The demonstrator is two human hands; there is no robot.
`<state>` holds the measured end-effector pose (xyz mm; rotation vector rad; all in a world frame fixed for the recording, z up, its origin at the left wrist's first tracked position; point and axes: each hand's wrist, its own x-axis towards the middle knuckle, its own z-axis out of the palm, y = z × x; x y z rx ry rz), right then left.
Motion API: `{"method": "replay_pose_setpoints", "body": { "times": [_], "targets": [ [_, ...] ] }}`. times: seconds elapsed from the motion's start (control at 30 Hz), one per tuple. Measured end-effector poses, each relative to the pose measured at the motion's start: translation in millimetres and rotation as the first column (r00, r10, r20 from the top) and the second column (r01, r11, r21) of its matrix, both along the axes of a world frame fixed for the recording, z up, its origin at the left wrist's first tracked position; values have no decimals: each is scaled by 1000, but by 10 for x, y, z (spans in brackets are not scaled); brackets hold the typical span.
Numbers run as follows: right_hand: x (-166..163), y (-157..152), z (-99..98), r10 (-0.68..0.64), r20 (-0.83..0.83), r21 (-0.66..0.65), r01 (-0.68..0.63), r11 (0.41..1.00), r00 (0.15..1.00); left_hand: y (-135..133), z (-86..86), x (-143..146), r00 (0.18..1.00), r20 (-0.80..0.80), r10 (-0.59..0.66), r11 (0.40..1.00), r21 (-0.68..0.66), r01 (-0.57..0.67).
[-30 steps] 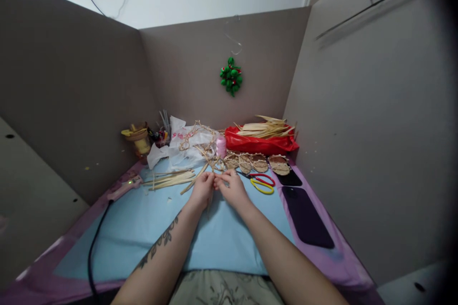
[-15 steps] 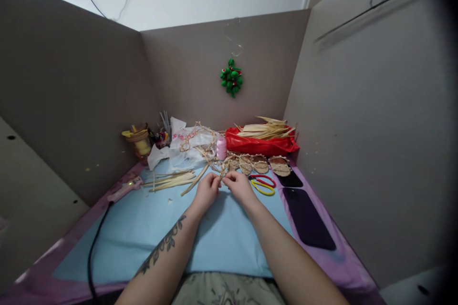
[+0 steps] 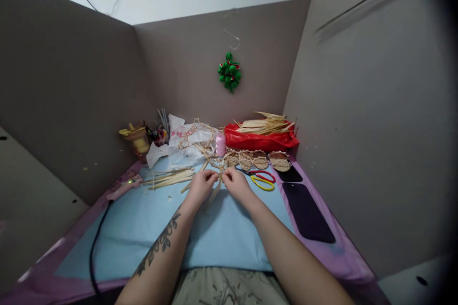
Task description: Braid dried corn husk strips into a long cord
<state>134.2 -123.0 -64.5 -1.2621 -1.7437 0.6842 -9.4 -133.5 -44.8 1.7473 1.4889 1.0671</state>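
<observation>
My left hand point(image 3: 202, 186) and my right hand point(image 3: 236, 184) meet over the blue cloth, fingertips pinched close together. Between them runs a twisted straw cord point(image 3: 221, 170), which trails back toward a pink thread spool point(image 3: 221, 145). A pale loose strip point(image 3: 214, 195) hangs from the fingers toward my body. Right of my right hand lie scissors point(image 3: 263, 179) with one red and one yellow handle. Just behind the hands sit several round woven straw pieces point(image 3: 259, 159) with beaded-looking edges. Flat dry straw strips point(image 3: 171, 179) are spread left of my left hand.
A red plastic bag point(image 3: 261, 141) holding dry leaves point(image 3: 266, 126) stands at the back. White plastic point(image 3: 175, 150) and a pot point(image 3: 139, 140) are at back left. A pink glue gun point(image 3: 125, 186) with a black cable lies left, a dark phone point(image 3: 308, 212) right. Panels enclose three sides.
The pale strip now shows hanging below the fingers. My hands have parted slightly, still pinching the cord. The whole view has shifted a little.
</observation>
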Motion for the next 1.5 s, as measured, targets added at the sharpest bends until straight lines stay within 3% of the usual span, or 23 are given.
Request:
{"method": "replay_pose_setpoints", "body": {
  "times": [0.13, 0.27, 0.37, 0.47, 0.63, 0.73, 0.9, 1.1, 1.27, 1.5],
  "targets": [
    [-41, -47, 18, -72, 132, 142, 53, 988, 989, -7, -42, 41, 975, 222, -6, 982, -185, 48],
    [-63, -55, 1, -143, -23, 43, 144, 989, 989, -48, -116, 135, 956, 291, -26, 991, -115, 62],
    [-45, -36, -11, -116, -286, -151, 75, 986, 951, -117, -79, 204, 988, 141, -70, 997, -12, 72],
    [-16, -16, -10, -126, -512, -254, -9, 967, 850, -213, -10, 271, 991, -97, -95, 987, 120, 106],
    [-6, 45, -55, -186, -644, -304, -25, 952, 742, -323, -47, 342, 923, -377, -74, 975, 166, 146],
    [-31, 103, -104, -212, -636, -318, -1, 948, 742, -275, -70, 289, 910, -406, -77, 975, 159, 154],
    [-57, 135, -106, -182, -633, -348, -67, 935, 753, -59, 28, 132, 972, -211, 108, 962, 268, -49],
    [-37, 84, -57, -98, -664, -317, -160, 935, 741, 11, 43, 190, 982, -155, -105, 985, 120, 124],
    [-1, 77, -49, -56, -560, -256, -108, 961, 827, -7, 40, 196, 998, -43, -45, 999, 18, 46],
    [35, 81, -31, 19, -354, -122, -66, 990, 935, 35, -35, 187, 991, 114, -75, 996, -48, 81]
  ]
}}
